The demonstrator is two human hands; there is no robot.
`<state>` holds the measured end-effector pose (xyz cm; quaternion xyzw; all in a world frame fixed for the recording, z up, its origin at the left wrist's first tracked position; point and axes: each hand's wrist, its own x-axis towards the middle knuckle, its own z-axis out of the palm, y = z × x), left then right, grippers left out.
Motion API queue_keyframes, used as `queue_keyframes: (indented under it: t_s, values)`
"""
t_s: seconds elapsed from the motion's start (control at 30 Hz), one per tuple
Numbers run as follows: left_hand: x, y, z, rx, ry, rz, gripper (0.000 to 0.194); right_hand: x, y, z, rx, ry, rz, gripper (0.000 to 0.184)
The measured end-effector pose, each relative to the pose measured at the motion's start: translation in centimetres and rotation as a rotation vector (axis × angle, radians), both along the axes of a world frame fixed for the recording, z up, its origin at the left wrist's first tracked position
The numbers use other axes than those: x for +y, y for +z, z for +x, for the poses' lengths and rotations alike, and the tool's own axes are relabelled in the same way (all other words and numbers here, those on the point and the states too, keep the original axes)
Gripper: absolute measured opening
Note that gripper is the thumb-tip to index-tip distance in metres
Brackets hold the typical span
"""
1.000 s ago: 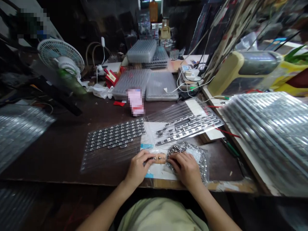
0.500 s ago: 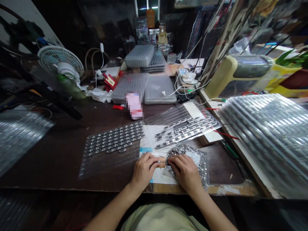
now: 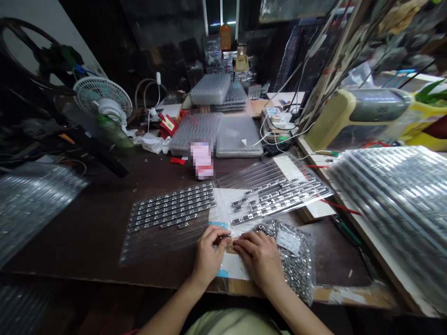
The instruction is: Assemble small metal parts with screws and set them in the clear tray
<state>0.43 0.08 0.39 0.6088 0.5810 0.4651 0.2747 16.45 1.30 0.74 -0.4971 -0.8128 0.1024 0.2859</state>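
My left hand (image 3: 209, 253) is closed in a pinch on a small dark metal part (image 3: 225, 236). Close beside it, my right hand (image 3: 260, 256) has its fingertips pressed together at a small orange-brown block (image 3: 230, 247); whatever they hold is hidden. Under my right hand and to its right lies a clear bag of small shiny metal parts (image 3: 298, 274), with a white label on it. Beyond my hands, a clear ridged tray (image 3: 153, 249) on the left carries rows of metal parts. Another clear tray (image 3: 240, 174), to the right, holds more uneven rows.
A large stack of clear trays (image 3: 391, 200) stands at right behind a wooden edge, with a green-handled tool (image 3: 347, 232) beside it. More trays (image 3: 38, 195) lie at left. Toward the back are a white fan (image 3: 103, 100), tray stacks (image 3: 239, 135) and loose cables.
My right hand has moved left, away from the bag, to the block beside my left hand. More of the bag now shows. The whole view has shifted slightly.
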Motion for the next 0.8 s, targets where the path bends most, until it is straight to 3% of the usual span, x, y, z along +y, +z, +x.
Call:
queue_keyframes:
  t_s: [0.17,0.37,0.5,0.63,0.8]
  values:
    - [0.1,-0.2,0.1,0.011,-0.032,-0.008,0.012,0.0,0.1,0.6,-0.066,0.005,0.054,0.015]
    - [0.0,-0.3,0.1,0.022,-0.032,-0.014,0.013,0.0,0.3,4.3,-0.247,-0.042,0.199,0.017]
    - [0.2,-0.1,-0.1,0.0,-0.035,-0.051,0.014,-0.1,0.2,5.1,-0.325,-0.024,0.156,0.013]
    - [0.6,0.6,0.3,0.018,-0.061,-0.063,0.012,-0.1,0.0,4.7,-0.256,-0.016,0.091,0.013]
    - [0.5,0.8,1.7,0.196,-0.182,0.009,0.011,-0.3,0.2,4.7,-0.039,-0.044,0.1,0.018]
